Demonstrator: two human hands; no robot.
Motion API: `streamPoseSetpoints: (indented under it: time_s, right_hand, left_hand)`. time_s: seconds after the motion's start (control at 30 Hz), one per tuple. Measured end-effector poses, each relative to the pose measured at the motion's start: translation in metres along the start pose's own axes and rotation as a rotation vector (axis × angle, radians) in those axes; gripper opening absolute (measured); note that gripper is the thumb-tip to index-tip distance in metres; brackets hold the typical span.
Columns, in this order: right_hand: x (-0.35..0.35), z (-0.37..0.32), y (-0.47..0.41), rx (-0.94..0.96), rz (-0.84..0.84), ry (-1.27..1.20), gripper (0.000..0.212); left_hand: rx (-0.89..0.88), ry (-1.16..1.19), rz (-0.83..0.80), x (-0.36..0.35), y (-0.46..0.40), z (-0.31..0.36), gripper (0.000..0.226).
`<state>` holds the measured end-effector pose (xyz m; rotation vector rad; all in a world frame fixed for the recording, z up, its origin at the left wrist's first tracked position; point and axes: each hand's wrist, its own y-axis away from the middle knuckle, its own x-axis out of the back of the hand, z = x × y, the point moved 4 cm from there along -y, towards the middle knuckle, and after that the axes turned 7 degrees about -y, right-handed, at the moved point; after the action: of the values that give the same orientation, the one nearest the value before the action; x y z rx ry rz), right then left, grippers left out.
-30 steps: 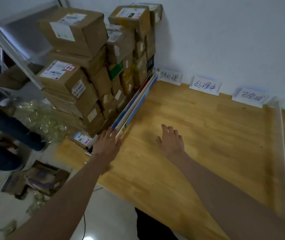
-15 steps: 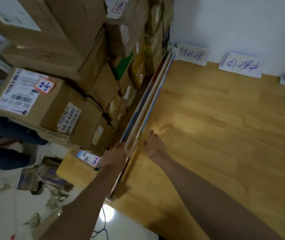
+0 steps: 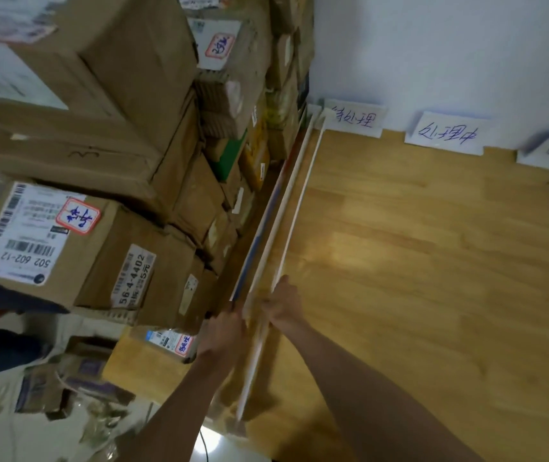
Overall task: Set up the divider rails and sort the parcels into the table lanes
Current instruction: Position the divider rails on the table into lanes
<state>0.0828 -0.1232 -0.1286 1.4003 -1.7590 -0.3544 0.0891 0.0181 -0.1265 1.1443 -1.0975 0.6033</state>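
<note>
Both hands, apart a second ago, are now closed on the divider rails (image 3: pixel 294 191) at lower centre.
The left hand (image 3: pixel 223 331) and right hand (image 3: pixel 283 303) each grasp a rail; the parcel stack (image 3: pixel 126 155) at left could be toppled if jostled.

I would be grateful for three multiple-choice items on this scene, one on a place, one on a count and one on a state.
1. Where do the stacked parcels stand?
A. left of the rails
B. right of the rails
C. on the floor by the wall

2. How many paper signs show along the wall?
A. one
B. three
C. five

3. What is the right hand doing?
A. lying flat on the table
B. holding a rail
C. lifting a parcel

Answers: 1 A, the boxes pile up left of the rails. 2 B, three signs are visible, the last cut off. 3 B, its fingers curl round a white rail; the left hand grips there too.
</note>
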Motion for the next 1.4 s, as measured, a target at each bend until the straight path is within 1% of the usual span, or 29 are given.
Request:
streamPoseSetpoints:
  time_s: [0.07, 0.13, 0.23, 0.33, 0.4, 0.5, 0.57, 0.63, 0.67, 0.73, 0.83, 0.97, 1.2, 1.4]
  right_hand:
    - [0.008, 0.006, 0.007, 0.006, 0.034, -0.002, 0.036]
    - [0.017, 0.013, 0.015, 0.025, 0.069, 0.011, 0.031]
    - [0.03, 0.024, 0.032, 0.042, 0.091, 0.021, 0.032]
    - [0.046, 0.034, 0.053, 0.047, 0.124, 0.086, 0.036]
    - [0.059, 0.042, 0.07, 0.047, 0.161, 0.147, 0.032]
    - [0.077, 0.057, 0.092, 0.026, 0.207, 0.231, 0.035]
    - [0.086, 0.07, 0.11, 0.014, 0.24, 0.254, 0.036]
    - [0.094, 0.084, 0.129, -0.005, 0.264, 0.254, 0.037]
    - [0.098, 0.092, 0.138, -0.015, 0.277, 0.256, 0.036]
    - [0.108, 0.108, 0.156, -0.018, 0.318, 0.262, 0.036]
    - [0.127, 0.131, 0.179, -0.027, 0.373, 0.27, 0.035]
    - [0.156, 0.161, 0.206, -0.059, 0.416, 0.259, 0.03]
    - [0.219, 0.216, 0.217, -0.136, 0.486, 0.211, 0.035]
    - [0.259, 0.257, 0.192, -0.184, 0.464, 0.189, 0.035]
  left_hand:
    - [-0.01, 0.011, 0.014, 0.004, 0.003, 0.0, 0.033]
    - [-0.01, 0.038, 0.023, 0.009, 0.009, 0.0, 0.031]
    - [-0.026, 0.076, 0.015, 0.014, 0.02, -0.002, 0.027]
    - [-0.048, 0.09, 0.033, 0.017, 0.034, -0.001, 0.021]
    - [-0.069, 0.054, 0.051, 0.021, 0.048, 0.002, 0.02]
    - [-0.079, -0.035, 0.058, 0.021, 0.062, 0.004, 0.027]
    - [-0.096, -0.096, 0.067, 0.022, 0.075, 0.009, 0.028]
    - [-0.093, -0.104, 0.099, 0.023, 0.088, 0.014, 0.03]
    - [-0.09, -0.119, 0.109, 0.025, 0.096, 0.018, 0.029]
    - [-0.105, -0.085, 0.11, 0.027, 0.108, 0.026, 0.021]
    - [-0.165, 0.013, 0.11, 0.023, 0.116, 0.041, 0.014]
    - [-0.217, 0.025, 0.109, 0.025, 0.126, 0.071, 0.018]
    - [-0.212, 0.073, 0.052, 0.024, 0.12, 0.134, 0.018]
    - [-0.161, 0.09, 0.027, 0.012, 0.096, 0.179, 0.018]
